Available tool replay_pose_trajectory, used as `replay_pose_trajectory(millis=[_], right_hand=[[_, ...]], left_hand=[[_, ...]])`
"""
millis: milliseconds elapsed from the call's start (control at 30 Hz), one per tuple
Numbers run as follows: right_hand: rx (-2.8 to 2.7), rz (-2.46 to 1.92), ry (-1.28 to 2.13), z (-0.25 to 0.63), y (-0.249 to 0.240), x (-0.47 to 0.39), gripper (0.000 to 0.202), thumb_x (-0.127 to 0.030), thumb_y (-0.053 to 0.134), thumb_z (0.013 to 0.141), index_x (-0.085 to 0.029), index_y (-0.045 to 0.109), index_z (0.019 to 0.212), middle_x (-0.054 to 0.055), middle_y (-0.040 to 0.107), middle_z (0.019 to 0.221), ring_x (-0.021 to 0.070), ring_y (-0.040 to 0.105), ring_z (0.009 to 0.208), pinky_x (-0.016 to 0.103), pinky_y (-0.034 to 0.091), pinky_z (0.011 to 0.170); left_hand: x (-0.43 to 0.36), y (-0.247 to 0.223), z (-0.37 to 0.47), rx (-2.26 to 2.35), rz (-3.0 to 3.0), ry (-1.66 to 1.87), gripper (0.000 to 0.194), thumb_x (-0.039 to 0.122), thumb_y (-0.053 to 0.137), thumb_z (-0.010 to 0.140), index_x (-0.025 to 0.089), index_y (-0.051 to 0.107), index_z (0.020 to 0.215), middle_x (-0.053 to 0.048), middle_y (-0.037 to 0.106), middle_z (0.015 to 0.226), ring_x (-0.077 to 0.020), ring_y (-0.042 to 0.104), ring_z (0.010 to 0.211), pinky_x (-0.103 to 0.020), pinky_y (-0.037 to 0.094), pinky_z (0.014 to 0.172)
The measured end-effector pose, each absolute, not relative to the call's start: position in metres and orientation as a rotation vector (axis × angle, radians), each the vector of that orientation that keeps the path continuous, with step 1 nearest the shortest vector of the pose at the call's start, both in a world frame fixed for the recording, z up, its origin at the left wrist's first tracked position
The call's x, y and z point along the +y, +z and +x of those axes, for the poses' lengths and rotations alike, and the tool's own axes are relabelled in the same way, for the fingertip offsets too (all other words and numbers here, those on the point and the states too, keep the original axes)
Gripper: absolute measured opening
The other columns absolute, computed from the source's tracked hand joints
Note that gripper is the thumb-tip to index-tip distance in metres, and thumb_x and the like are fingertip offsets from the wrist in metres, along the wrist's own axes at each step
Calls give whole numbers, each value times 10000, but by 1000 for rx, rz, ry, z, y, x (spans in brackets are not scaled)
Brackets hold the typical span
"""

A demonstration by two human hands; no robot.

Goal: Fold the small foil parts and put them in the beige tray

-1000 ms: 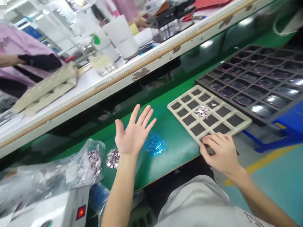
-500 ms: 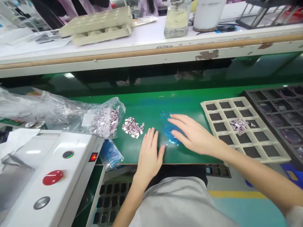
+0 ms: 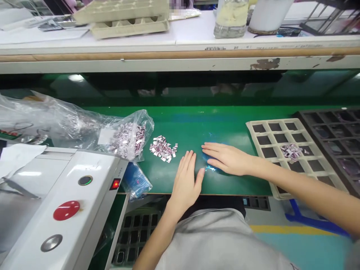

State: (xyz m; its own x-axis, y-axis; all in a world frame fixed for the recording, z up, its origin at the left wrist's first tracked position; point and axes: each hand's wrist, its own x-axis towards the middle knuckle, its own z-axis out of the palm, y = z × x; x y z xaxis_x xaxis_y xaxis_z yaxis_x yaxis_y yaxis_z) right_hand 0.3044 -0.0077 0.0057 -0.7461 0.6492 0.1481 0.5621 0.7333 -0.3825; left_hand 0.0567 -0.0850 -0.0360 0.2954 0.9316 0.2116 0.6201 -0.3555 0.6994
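Observation:
My left hand (image 3: 186, 182) lies flat on the green work surface (image 3: 185, 129), fingers stretched out and thumb apart, holding nothing. Just beyond its fingertips, to the left, is a loose pile of small silvery-pink pieces (image 3: 163, 149). My right hand (image 3: 226, 157) rests palm down with fingers extended on a blue film (image 3: 211, 167). Most of that film is hidden beneath the palm; a shiny edge shows near the thumb. A clear plastic bag (image 3: 131, 137) full of similar pieces sits left of the pile.
On the right, a cream compartment tray (image 3: 254, 144) carries another heap of pieces (image 3: 291, 151), beside a dark tray (image 3: 317, 140). A white machine (image 3: 92, 198) with a red button occupies the near left, next to a blue packet (image 3: 137, 180). A shelf (image 3: 191, 56) spans the back.
My right hand has lowered and flattened over the blue film, covering more of it. My left hand stays flat in about the same place. The camera view has shifted slightly.

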Motion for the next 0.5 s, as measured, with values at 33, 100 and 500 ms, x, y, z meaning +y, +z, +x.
replay_pose_trajectory(millis=[33,100,500], right_hand=[[-2629,-953,460,310,10,-14,465,-409,517,1148,-182,686,1517,145,646,1600,343,600,1518,580,527,1269],[-2519,-984,457,315,14,-13,425,-370,501,1151,-221,716,1485,117,697,1548,332,655,1459,588,547,1249],[-2560,-1025,602,312,-12,61,570,-366,380,1158,-138,524,1660,151,493,1721,356,449,1631,641,419,1333]], left_hand=[[-76,-33,59,1347,2068,807,645,465,434,1151,248,333,1750,-161,374,1797,-320,304,1694,-618,291,1390],[-55,-27,67,1285,2064,769,649,503,412,1151,222,367,1734,-172,348,1807,-321,284,1700,-601,262,1398],[-56,-18,101,1039,2012,762,679,545,465,1129,214,400,1718,-155,357,1807,-313,263,1710,-555,255,1407]])
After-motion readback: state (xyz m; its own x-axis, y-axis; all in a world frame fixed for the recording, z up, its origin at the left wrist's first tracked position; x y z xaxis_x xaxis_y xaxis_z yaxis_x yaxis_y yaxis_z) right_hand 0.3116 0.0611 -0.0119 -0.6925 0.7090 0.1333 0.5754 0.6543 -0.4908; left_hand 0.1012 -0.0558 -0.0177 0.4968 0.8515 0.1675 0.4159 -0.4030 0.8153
